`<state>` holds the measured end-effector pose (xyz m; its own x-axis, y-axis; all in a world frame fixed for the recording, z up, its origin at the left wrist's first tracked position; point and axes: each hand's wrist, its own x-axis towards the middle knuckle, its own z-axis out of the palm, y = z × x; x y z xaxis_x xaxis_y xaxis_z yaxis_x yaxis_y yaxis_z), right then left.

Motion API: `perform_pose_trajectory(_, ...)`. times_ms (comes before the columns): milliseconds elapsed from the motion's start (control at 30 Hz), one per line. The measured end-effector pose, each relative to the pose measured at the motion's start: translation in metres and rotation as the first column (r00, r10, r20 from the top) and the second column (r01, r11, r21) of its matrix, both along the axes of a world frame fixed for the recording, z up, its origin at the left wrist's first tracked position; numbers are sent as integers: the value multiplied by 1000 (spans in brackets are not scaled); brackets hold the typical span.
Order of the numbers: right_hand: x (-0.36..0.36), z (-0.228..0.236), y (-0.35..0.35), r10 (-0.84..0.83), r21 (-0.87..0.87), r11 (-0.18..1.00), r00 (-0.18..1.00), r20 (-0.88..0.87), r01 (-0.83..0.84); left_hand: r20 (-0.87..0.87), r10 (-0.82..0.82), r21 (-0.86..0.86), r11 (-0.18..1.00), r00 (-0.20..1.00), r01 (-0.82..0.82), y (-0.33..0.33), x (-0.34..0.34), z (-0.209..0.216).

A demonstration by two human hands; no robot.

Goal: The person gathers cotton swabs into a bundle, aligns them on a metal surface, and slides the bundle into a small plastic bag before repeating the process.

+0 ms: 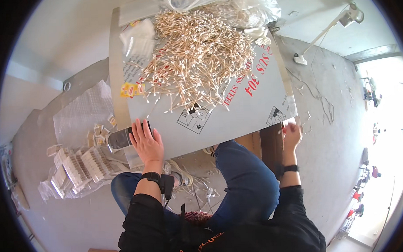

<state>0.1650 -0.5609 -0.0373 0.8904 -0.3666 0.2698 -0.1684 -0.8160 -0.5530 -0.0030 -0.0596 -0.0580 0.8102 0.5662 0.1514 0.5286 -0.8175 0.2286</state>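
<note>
A large loose heap of cotton swabs covers the far half of the grey-topped table. My left hand lies flat at the near left corner, fingers stretched out. It rests partly over a dark, shiny flat piece with a rounded end, which juts past the table's left edge. My right hand is just off the near right corner, lower than the tabletop. Its fingers are curled together, with a bit of red and white by the fingertips; what they hold is too small to make out.
Clear plastic bags lie behind the heap, and a small yellow packet sits left of it. Rows of packed swab packets lie on plastic on the floor at left. A white lamp arm stands at right. Loose swabs litter the floor.
</note>
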Motion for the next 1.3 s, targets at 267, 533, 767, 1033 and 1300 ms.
perform_pose_trajectory(267,-17,-2,16,73,-88,993,997,-36,-76,-9,9,26,1000,1000,-8,8,-9,-2)
perform_pose_trajectory(533,138,9,153,574,13,818,816,-66,-574,-20,2,23,1000,1000,-2,9,-10,0)
perform_pose_trajectory(767,218,6,248,628,24,777,773,-92,-629,-9,-17,65,998,1000,18,6,-7,-1)
perform_pose_trajectory(1033,158,17,300,890,-201,433,452,-60,-879,-23,-15,54,998,1000,17,6,-6,1)
perform_pose_trajectory(1300,92,31,282,984,-188,145,162,-79,-971,-40,3,18,1000,999,-2,8,-8,-1)
